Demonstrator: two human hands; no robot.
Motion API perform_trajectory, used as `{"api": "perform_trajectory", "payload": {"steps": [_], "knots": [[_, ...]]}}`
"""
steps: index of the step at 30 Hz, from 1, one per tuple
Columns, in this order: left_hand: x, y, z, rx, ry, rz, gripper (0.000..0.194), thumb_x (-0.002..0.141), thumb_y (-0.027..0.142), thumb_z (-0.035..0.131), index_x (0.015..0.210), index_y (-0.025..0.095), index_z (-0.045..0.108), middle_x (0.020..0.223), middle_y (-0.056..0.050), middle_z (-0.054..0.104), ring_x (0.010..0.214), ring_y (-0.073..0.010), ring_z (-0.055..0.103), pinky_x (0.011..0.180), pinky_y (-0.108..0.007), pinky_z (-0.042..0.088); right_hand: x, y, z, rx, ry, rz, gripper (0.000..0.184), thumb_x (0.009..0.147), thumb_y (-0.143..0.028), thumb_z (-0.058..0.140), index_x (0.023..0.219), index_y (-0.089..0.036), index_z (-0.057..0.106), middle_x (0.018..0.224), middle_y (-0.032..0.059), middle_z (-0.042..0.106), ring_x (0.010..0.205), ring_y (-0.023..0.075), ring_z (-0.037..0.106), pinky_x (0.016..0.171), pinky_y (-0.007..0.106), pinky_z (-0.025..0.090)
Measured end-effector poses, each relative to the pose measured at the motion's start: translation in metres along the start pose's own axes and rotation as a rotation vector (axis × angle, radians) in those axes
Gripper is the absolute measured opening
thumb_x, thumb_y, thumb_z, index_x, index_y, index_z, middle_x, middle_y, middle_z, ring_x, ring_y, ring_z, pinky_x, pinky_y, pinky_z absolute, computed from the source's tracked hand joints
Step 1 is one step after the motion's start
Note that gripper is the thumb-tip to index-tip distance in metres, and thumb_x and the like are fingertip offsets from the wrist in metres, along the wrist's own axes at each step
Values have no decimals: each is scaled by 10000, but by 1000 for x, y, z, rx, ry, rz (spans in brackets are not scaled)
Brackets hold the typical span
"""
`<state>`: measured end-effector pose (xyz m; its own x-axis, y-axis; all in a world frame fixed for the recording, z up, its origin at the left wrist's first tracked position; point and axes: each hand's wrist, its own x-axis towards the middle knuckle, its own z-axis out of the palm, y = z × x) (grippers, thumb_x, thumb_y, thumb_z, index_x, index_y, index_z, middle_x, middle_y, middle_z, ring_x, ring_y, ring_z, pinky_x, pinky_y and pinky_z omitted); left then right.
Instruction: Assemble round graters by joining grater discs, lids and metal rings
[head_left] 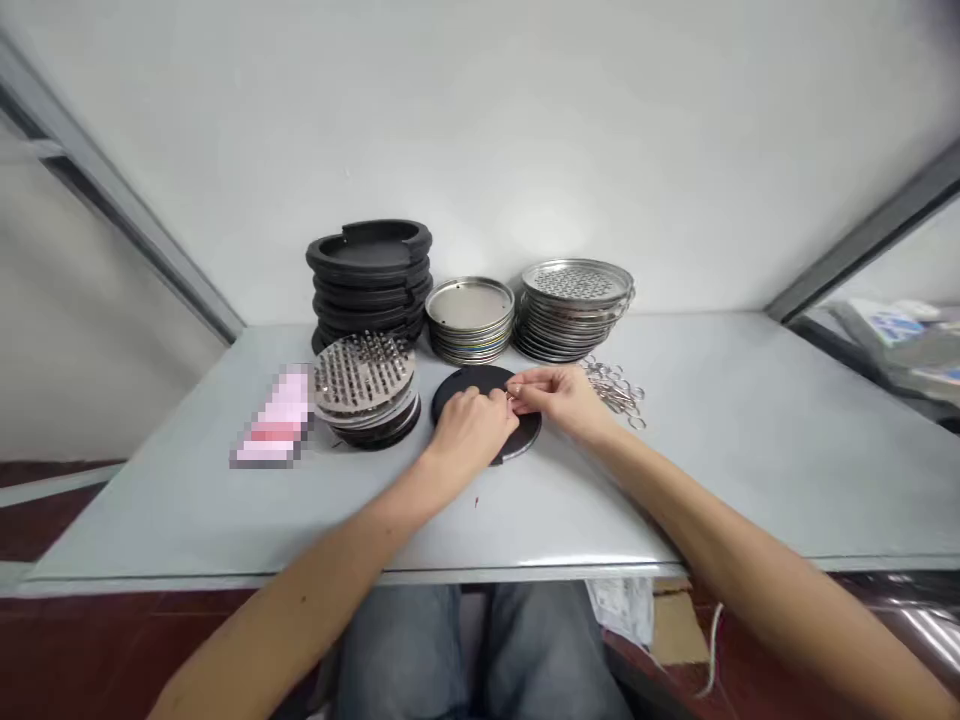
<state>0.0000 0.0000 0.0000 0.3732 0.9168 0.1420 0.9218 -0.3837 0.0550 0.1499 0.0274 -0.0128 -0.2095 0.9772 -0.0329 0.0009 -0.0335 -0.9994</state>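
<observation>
A round black disc (466, 378) with a raised rim lies flat on the table in front of me. My left hand (476, 422) is over its middle, fingers curled down against it and fingertips hidden. From the right, my right hand (561, 396) reaches over the disc's edge with thumb and forefinger pinched together. Both hands meet at a tiny shiny piece (511, 396) between the fingertips, too small to name. Just beyond my right hand lies a loose pile of metal pins with ring ends (616, 388).
Behind stand stacks of black rimmed rings (367, 270), plain metal discs (471, 305) and perforated metal discs (576, 283). Left of the disc is a stack topped by a studded plate (364, 372). A blurred pink item (277, 420) lies farther left on the grey table (750, 450).
</observation>
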Motion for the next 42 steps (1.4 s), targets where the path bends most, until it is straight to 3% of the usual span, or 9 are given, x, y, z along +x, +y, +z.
{"api": "perform_trajectory", "payload": {"steps": [24, 42], "knots": [[0, -4, 2, -32, -12, -4, 273, 908, 225, 407, 946, 103, 648, 849, -153, 668, 830, -267, 664, 740, -357, 509, 0, -1, -1, 59, -41, -7, 318, 609, -376, 803, 767, -115, 714, 688, 72, 719, 661, 182, 698, 707, 313, 591], [-1, -11, 4, -89, 5, 40, 286, 920, 205, 368, 902, 120, 640, 815, -118, 649, 803, -235, 633, 747, -326, 475, -1, 2, 4, 31, -24, -126, 342, 651, -423, 772, 804, -124, 708, 707, 74, 724, 692, 201, 712, 698, 319, 599]]}}
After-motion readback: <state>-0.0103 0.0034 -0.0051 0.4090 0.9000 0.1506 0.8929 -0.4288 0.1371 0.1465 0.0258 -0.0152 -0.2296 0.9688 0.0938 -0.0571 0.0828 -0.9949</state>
